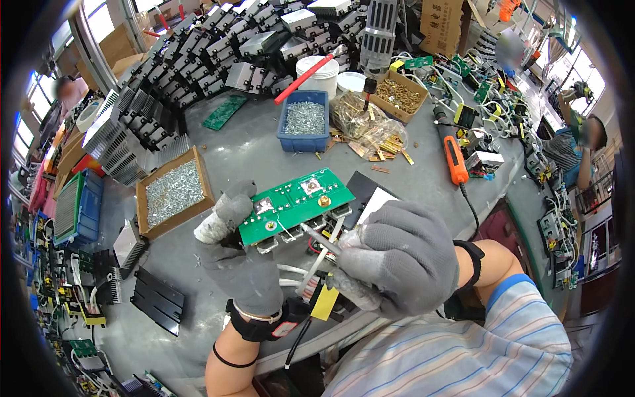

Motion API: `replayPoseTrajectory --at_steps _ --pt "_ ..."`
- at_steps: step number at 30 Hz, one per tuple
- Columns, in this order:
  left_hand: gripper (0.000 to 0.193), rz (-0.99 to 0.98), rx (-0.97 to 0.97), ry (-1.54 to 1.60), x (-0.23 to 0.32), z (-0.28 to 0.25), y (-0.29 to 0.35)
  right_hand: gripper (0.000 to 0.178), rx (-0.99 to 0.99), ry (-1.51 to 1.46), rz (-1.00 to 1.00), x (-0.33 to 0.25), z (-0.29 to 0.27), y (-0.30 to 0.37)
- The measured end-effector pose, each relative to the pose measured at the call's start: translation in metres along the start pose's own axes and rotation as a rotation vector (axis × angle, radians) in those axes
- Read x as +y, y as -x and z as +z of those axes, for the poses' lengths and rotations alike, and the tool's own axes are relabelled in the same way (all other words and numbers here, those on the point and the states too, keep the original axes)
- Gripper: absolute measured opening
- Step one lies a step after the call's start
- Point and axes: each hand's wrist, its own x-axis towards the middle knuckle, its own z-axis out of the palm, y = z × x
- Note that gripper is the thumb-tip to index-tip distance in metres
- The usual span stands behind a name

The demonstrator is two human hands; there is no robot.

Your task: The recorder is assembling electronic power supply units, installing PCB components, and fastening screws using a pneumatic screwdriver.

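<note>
Board (pixel 296 202) pinched in left hand (pixel 241 261) | right hand (pixel 397 261) grips white wires (pixel 317 241) | keep board steady, feed wires gently.

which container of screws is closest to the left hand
The wooden box of screws, just beside the left hand; the blue bin of screws sits farther back.

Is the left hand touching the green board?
Touching. The head view shows the gloved left hand pinching the left edge of the green circuit board, its fingers wrapped over that edge.
</note>
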Motion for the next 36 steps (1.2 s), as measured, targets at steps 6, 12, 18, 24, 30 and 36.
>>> replayPoseTrajectory --at_steps 6,12,18,24,30,36 --pt "0.023 0.021 0.006 -0.539 0.018 0.002 0.0 0.027 -0.012 -0.142 0.041 0.0 -0.018 -0.012" --pt "0.011 0.116 -0.028 -0.15 0.015 -0.003 0.008 0.022 0.044 -0.287 0.607 0.075 -0.078 0.017" --pt "0.028 -0.325 -0.091 0.512 -0.006 -0.029 -0.002 0.022 -0.533 0.367 1.006 0.19 -0.088 0.103" --pt "0.027 -0.13 -0.052 0.217 -0.007 -0.028 0.004 0.028 -0.597 0.533 0.919 0.232 -0.05 0.139" --pt "0.016 0.241 -0.111 -0.183 0.009 0.0 0.008 0.019 -0.605 0.522 0.787 0.202 -0.053 0.091" --pt "0.012 0.231 -0.049 -0.125 0.013 0.012 -0.002 0.019 -0.25 -0.627 0.462 0.103 -0.061 -0.005"
